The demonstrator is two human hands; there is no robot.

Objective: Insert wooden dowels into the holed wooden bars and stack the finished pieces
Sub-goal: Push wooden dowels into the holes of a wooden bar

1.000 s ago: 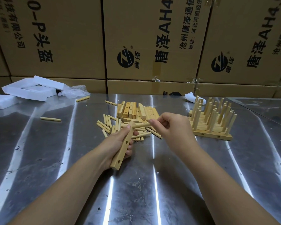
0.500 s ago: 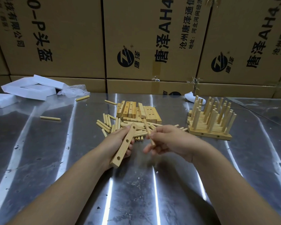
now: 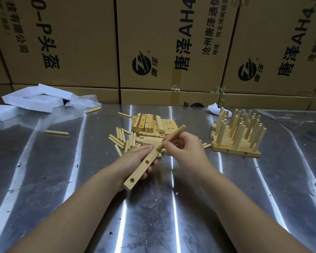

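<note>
My left hand (image 3: 138, 157) grips a holed wooden bar (image 3: 141, 168) that slants from lower left to upper right above the metal table (image 3: 62, 179); two empty holes show on its near half. My right hand (image 3: 185, 149) pinches a wooden dowel (image 3: 174, 135), whose lower end meets the bar's far end. Behind the hands lie loose dowels (image 3: 121, 139) and a pile of holed bars (image 3: 153, 124). The stack of finished pieces (image 3: 235, 139), dowels pointing up, stands to the right.
Two stray dowels (image 3: 57, 132) (image 3: 93, 110) lie on the left of the table. White foam pieces (image 3: 35, 100) and crumpled plastic (image 3: 82, 103) sit at the back left. Cardboard boxes (image 3: 171, 42) wall off the back edge.
My right hand picked a dowel from the pile, drew it back, and now has raised it and set its end against the far end of the bar. The left hand tilted the bar slightly.
</note>
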